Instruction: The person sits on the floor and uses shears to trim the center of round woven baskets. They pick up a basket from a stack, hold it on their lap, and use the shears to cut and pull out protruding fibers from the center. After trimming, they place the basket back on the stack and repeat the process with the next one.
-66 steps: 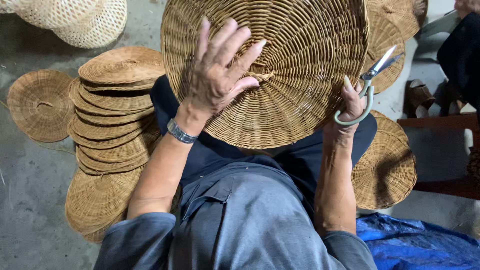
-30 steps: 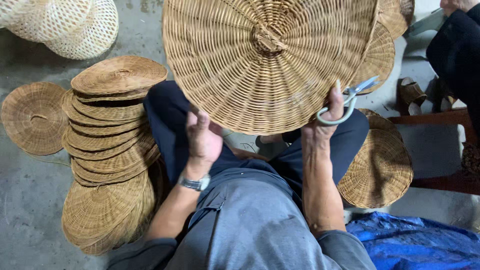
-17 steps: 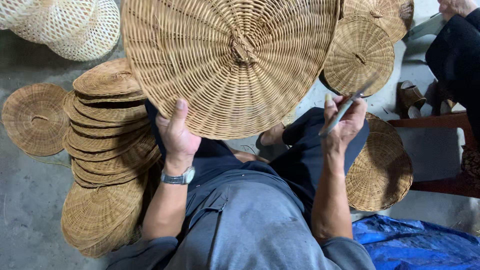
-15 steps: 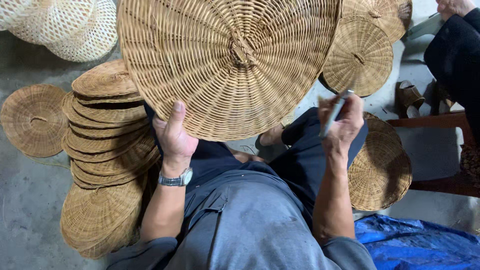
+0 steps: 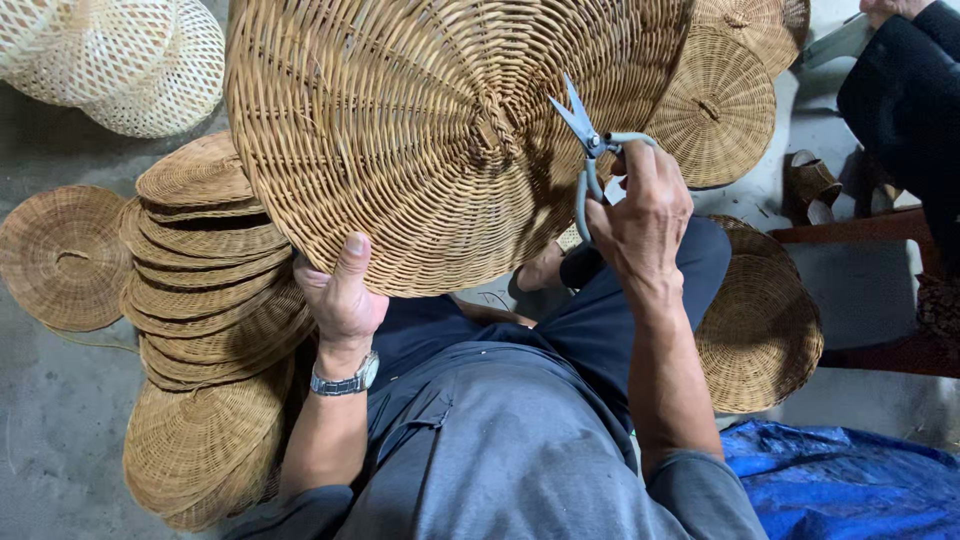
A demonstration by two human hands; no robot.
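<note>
Left grip: left hand (image 5: 340, 300) closed on the near rim of the large woven disc (image 5: 440, 130), thumb pressed flat on the facing side, fingers hidden behind the weave. Metal wristwatch (image 5: 343, 380) on the wrist.
Right grip: right hand (image 5: 640, 215) closed around the handles of the grey-handled scissors (image 5: 590, 150); fingers through the loops.
Scissor blades: pointing up and left, tips resting against the weave just right of the disc's centre knot; slightly parted, exact gap hard to judge.
Disc position: held up, tilted toward the camera, above the lap, filling the upper centre; near rim level with the left thumb.
Lap: dark blue trousers (image 5: 600, 320) and grey shirt (image 5: 500, 450) below the disc.
Left side: stack of woven discs (image 5: 205, 260) on the concrete floor (image 5: 50, 420), just beside the left forearm; single flat disc (image 5: 60, 255) further left, apart from the stack.
Far left: pale open-weave baskets (image 5: 130, 55).
Right side: woven disc (image 5: 760, 320) leaning near the right knee; smaller disc (image 5: 715, 105) far right, partly behind the held disc.
Near right: blue tarpaulin (image 5: 840, 490) on the floor.
Far right edge: another person's dark sleeve (image 5: 900, 90).
</note>
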